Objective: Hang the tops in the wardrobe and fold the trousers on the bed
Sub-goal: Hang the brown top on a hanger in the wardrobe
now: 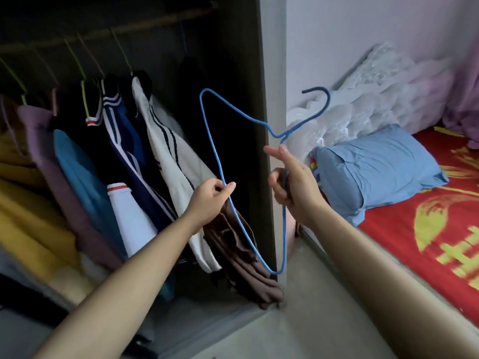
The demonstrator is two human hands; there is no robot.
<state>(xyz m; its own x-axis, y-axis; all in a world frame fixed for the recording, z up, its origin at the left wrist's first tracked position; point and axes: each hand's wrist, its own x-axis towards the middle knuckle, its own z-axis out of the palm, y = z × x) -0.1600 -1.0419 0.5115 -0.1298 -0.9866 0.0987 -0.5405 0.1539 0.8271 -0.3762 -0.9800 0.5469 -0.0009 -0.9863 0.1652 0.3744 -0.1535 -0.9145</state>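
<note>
Left hand (210, 196) fingers pinch one side of thin blue wire hanger (211, 130); right hand (291, 186) fingers curl round the other, beside open dark wardrobe (255, 73).

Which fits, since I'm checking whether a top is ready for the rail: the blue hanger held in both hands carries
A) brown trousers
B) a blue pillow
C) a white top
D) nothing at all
D: the blue hanger is bare wire with nothing draped on it. The left hand pinches one side and the right hand grips it below the hook.
</note>
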